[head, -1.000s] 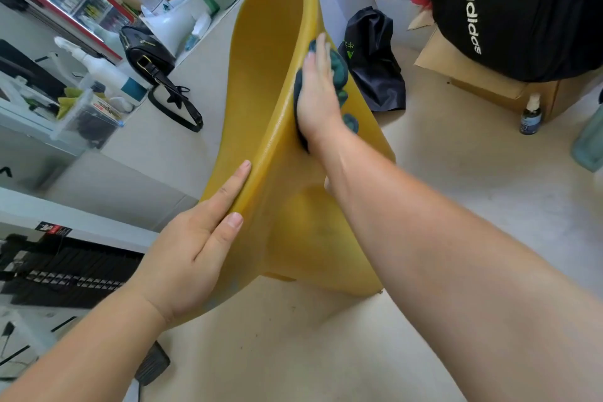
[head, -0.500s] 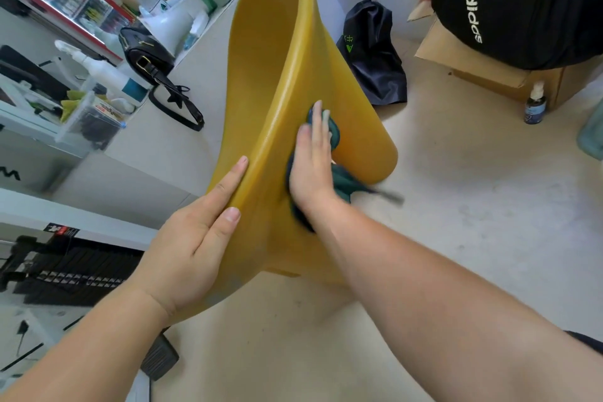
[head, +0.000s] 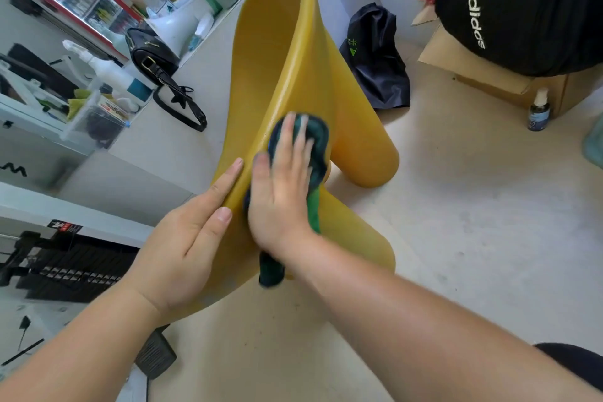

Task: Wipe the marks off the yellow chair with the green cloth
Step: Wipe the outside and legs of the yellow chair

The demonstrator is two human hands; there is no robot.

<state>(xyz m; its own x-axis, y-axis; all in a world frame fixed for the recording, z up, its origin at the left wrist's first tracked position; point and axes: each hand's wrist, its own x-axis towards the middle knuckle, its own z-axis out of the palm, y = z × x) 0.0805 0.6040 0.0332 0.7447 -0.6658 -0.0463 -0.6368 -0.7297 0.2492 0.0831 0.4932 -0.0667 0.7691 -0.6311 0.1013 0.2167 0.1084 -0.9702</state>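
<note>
A yellow moulded plastic chair [head: 287, 52] lies tipped on the pale floor in the middle of the head view. My left hand [head: 186, 238] grips its near rim, fingers flat along the edge. My right hand [head: 280, 192] presses a dark green cloth [head: 315, 147] flat against the chair's outer side, right beside the left hand. The cloth shows past my fingertips and hangs out below my wrist. No marks are visible on the chair's surface from here.
A black backpack [head: 509, 3] sits on a cardboard box [head: 483, 75] at the back right, a small bottle [head: 538, 111] beside it. A dark bag [head: 375, 59] lies behind the chair. A white desk [head: 156, 140] at left carries a spray bottle [head: 107, 70], handbag [head: 151, 54] and megaphone.
My right hand has slid the cloth down the chair's side towards me, ending next to my left hand. The left hand has kept its grip on the rim.
</note>
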